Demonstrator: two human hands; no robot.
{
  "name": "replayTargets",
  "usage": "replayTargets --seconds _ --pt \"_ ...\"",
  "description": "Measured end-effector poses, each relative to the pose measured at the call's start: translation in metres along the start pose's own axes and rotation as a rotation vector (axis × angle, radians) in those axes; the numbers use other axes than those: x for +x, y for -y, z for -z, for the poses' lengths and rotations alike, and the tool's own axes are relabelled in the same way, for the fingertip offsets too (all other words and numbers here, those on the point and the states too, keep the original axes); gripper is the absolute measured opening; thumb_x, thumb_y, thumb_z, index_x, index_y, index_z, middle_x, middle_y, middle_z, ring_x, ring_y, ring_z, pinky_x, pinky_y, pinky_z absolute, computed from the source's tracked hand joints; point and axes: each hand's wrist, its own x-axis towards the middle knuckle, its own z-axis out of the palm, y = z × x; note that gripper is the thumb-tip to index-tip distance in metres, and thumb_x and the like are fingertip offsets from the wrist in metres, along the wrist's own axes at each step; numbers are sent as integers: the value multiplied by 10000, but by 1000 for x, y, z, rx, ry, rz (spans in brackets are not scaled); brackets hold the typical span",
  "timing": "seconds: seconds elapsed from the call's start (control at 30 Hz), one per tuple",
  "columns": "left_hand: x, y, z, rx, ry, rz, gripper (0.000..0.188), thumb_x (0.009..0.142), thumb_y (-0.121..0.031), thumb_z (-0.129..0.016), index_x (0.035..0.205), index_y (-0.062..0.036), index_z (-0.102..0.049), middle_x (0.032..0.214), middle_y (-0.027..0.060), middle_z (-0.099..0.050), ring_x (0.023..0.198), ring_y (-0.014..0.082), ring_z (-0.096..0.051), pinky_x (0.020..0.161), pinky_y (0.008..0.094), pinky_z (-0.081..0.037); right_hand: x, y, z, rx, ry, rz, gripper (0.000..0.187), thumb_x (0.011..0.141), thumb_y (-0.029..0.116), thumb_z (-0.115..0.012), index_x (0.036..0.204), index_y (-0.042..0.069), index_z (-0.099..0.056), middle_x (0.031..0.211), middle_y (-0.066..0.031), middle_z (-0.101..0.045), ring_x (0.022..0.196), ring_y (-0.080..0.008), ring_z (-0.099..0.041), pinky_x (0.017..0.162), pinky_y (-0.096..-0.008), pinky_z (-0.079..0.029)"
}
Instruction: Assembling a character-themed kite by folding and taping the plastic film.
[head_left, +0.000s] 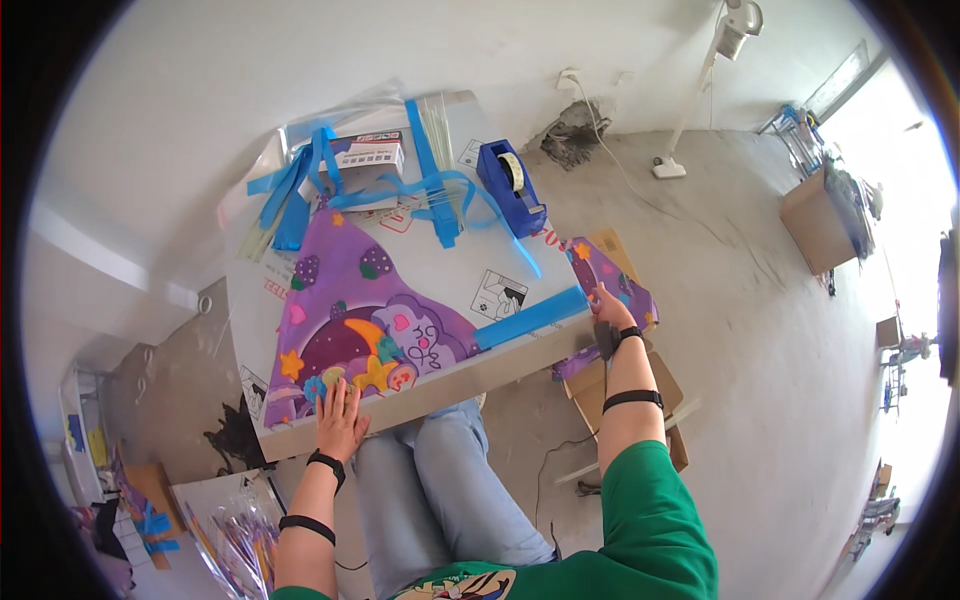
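Observation:
A purple triangular sheet (330, 290) printed with cartoon strawberries, stars and a moon lies on the white-topped table, along its near left part. My left hand (341, 418) rests flat on the sheet's lower edge, fingers stretched out. A flat blue strip (532, 319) runs along the table's near right edge. My right hand (612, 308) is at the strip's right end by the table corner, fingers bent and closed; what they grip is hidden. Just beyond that hand is another purple printed piece (607, 275), over an open cardboard box (655, 385).
A blue tape dispenser (513, 188) stands at the table's far right. Blue ribbons (292, 205), pale thin rods (436, 130) and a small box (368, 153) lie at the back. A white upright vacuum (672, 168) leans on the wall; a cord crosses the floor.

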Motion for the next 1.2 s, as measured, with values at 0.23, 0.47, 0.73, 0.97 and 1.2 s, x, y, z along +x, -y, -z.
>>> replayTargets --seconds 0.23,0.47,0.73,0.97,1.2 --pt "5 -5 2 -3 34 -14 654 863 -337 -558 1433 -122 -318 1509 147 -227 1375 362 -235 1097 553 -190 32 4 11 627 18 108 333 903 310 -610 1157 123 -505 857 -112 -646 668 -216 -615 607 -312 -512" --pt "1 -3 0 -23 23 30 655 847 -342 -601 1424 -155 -351 1517 117 -225 1384 333 -229 1105 550 -174 -4 17 -6 1124 341 380 425 911 226 -582 1304 133 -449 1102 -150 -615 992 -279 -610 892 -416 -490" --pt "-1 0 -6 -41 -8 32 637 861 -369 -573 1426 -172 -356 1518 113 -227 1380 327 -244 1101 547 -188 -68 75 21 1027 203 692 450 900 65 -551 1325 168 -440 1226 -141 -551 1064 -277 -577 952 -446 -459" --pt "-1 4 -16 -31 -57 34 628 863 -400 -574 1421 -209 -360 1520 88 -229 1379 306 -254 1102 539 -193 -159 134 -35 572 281 840 375 913 42 -525 1282 -12 -481 1169 -144 -575 1086 -277 -567 973 -409 -450" --pt "1 4 -12 -162 -20 60 592 880 -382 -562 1413 -222 -360 1517 70 -241 1386 292 -246 1107 536 -183 -235 93 -220 -11 240 947 354 922 96 -548 1262 1 -534 1157 -54 -594 1093 -137 -539 995 -269 -370"
